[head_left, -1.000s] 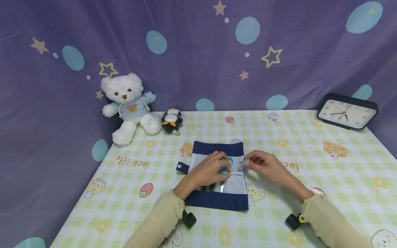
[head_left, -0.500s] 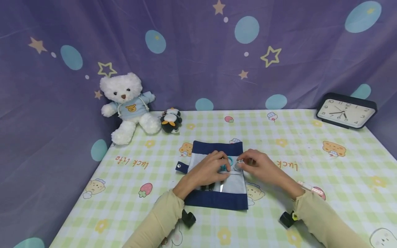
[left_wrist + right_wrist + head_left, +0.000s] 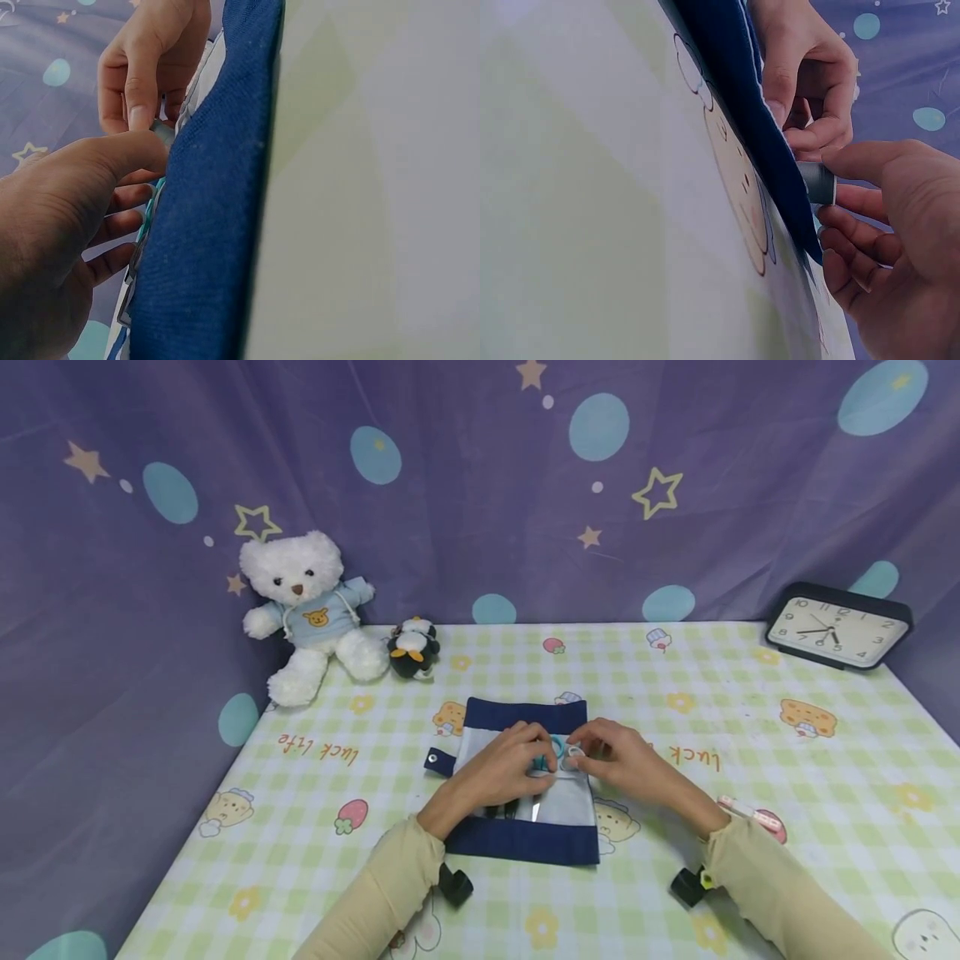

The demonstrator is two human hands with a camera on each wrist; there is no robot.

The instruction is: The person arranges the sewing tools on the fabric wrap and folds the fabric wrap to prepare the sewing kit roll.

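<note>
A navy cloth sewing pouch [image 3: 522, 843] lies unfolded on the table, its pale grey lining facing up. Scissors with teal handles [image 3: 558, 748] sit in it, their blade tip showing below the pocket band [image 3: 573, 776]. My left hand [image 3: 510, 766] is over the lining, thumb and forefinger pinching the band beside the scissors; part of the pouch's contents is hidden under it. At the pouch's right side, my right hand [image 3: 626, 762] pinches a small grey thread spool [image 3: 819, 184] with a pale rim, just above the band. The left wrist view shows both hands close together.
A snap tab [image 3: 440, 762] sticks out left of the pouch. A pink-and-white strip [image 3: 750, 812] lies by the right forearm. Farther back are a white teddy bear [image 3: 311, 618], a penguin toy [image 3: 413, 648] and a clock [image 3: 838, 627]. A purple curtain [image 3: 465, 527] hangs behind.
My right hand has moved left with the thread spool, from the pouch's right edge to over the lining near the scissors. The left hand has stayed in place.
</note>
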